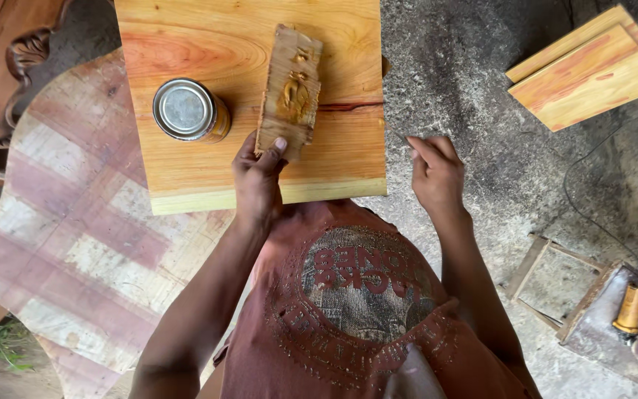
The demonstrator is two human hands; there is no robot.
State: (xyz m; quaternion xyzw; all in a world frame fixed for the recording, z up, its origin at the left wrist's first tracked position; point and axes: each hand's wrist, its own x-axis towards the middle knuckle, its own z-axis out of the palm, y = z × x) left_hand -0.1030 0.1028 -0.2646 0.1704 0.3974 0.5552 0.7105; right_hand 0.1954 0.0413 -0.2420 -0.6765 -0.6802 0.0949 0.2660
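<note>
My left hand [258,179] grips the near end of a small rough wooden slat [288,92] smeared with yellow-brown paste, held flat over a varnished wooden board [208,174]. A metal tin [188,111] with a silver lid stands on the board, left of the slat. To the right of the board's edge my right hand [435,174] hovers above the concrete floor, fingers loosely curled with thumb and forefinger pinched together; whether something thin is between them is unclear.
The board rests on a worn table top [75,244] with faded red and white patches. Two similar boards [588,70] lie stacked on the floor at the upper right. A small wooden stool [607,318] carrying a yellow-handled tool [629,312] stands at the lower right. Carved dark furniture [9,59] is at the upper left.
</note>
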